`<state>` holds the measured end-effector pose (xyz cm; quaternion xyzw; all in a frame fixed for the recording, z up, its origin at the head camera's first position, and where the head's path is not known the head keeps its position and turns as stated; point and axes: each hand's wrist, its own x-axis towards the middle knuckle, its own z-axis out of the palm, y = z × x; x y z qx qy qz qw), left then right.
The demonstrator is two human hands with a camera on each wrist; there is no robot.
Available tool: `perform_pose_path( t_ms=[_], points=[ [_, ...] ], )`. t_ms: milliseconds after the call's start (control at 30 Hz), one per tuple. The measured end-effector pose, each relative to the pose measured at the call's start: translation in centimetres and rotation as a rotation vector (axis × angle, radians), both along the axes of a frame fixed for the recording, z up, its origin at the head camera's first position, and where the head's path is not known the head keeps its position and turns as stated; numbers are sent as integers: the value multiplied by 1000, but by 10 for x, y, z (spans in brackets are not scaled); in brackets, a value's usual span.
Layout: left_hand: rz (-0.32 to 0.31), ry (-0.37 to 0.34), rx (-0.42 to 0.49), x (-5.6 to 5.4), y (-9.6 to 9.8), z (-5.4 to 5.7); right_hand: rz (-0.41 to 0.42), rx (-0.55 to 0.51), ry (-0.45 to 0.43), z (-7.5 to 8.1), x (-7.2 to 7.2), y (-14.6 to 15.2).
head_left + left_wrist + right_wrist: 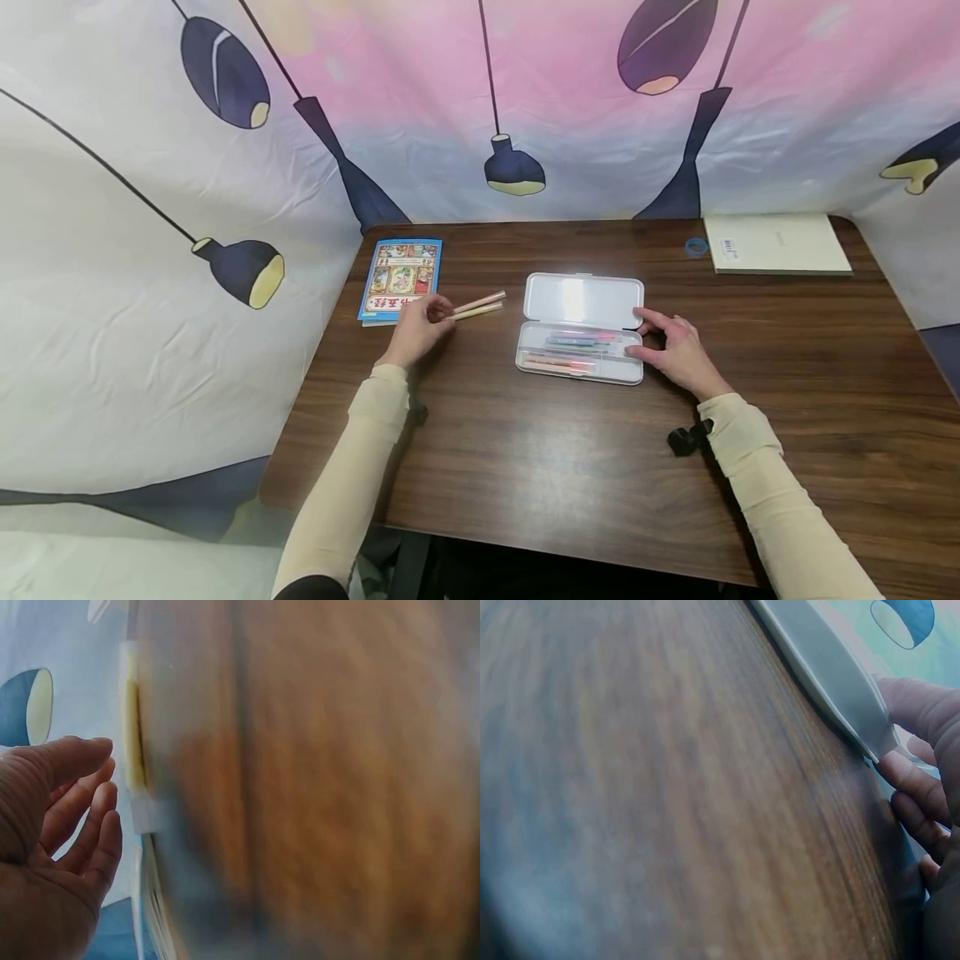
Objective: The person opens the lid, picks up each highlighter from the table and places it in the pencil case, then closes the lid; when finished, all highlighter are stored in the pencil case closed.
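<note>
On the table lie two slim pens, a pinkish one [480, 300] and a yellow one [477, 311], side by side. My left hand [422, 327] is at their near ends, over the lower edge of a blue-bordered booklet [401, 275]. In the left wrist view, its thumb and fingers are bent with a gap between them, just short of the yellow pen [133, 735]. A white pencil case [581, 377] stands open, several pens inside. My right hand [678, 350] holds its right side, thumb on the tray rim and fingers at the lid's corner.
At the back right lies a pale flat book or box [780, 246], with a blue ring [696, 247] beside it, perhaps tape. A printed cloth [442, 125] hangs along the table's back edge. A dark wrist camera [686, 440] sits below the right hand.
</note>
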<state>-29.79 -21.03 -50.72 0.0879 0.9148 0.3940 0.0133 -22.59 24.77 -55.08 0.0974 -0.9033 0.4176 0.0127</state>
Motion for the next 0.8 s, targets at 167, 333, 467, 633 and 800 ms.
perform_pose_path(
  t_ms=[167, 333, 467, 633, 800],
  points=[
    [5, -11, -20, 0, -4, -3, -2, 1, -6, -1, -1, 0],
    [-3, -11, -26, -2, -5, -6, 0, -1, -1, -2, -1, 0],
    [-10, -10, -30, -3, -5, -8, 1, 2, -4, -1, -1, 1],
    [-2, -18, -30, -5, -5, -8, 4, 2, -9, 2, 0, 2],
    [-7, -25, -38, -4, -7, -8, 6, 9, -25, 1, 0, 1]
  ],
)
